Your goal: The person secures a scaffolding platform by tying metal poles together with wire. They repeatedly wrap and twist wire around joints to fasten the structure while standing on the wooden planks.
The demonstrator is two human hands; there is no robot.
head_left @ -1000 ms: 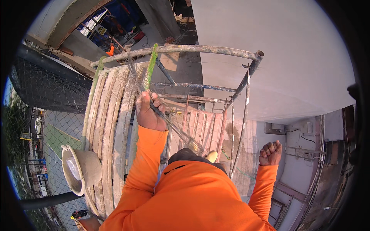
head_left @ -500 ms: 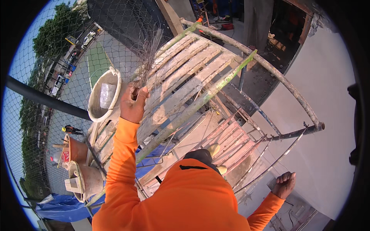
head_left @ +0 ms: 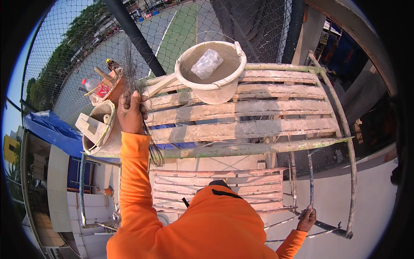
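Observation:
A bundle of thin, dark wires point(head_left: 128, 64) is in my left hand point(head_left: 131, 114), its fingers wrapped round it. The loose ends rise above the fist and a bent tail hangs below beside my wrist. Just right of this hand a pale bucket point(head_left: 215, 88) stands on the slatted scaffold platform point(head_left: 258, 125). A clear plastic-wrapped packet point(head_left: 207, 64) lies in it. My right hand point(head_left: 306, 219) is closed at the lower right, by the scaffold's end tubes point(head_left: 311, 181). What its fingers hold is hidden.
At the left stand a bucket with a float-like tool point(head_left: 92, 125) and an orange bucket point(head_left: 110, 90) holding a bottle. Wire mesh fencing point(head_left: 181, 26) with a dark post point(head_left: 138, 39) runs behind. Lower down is a reddish slatted platform point(head_left: 250, 185). A pale wall borders the right.
The view has turned, bringing the pale bucket and platform to the middle. My left hand still grips the wires, now more upright. My closed right hand appears nearer the scaffold tubes.

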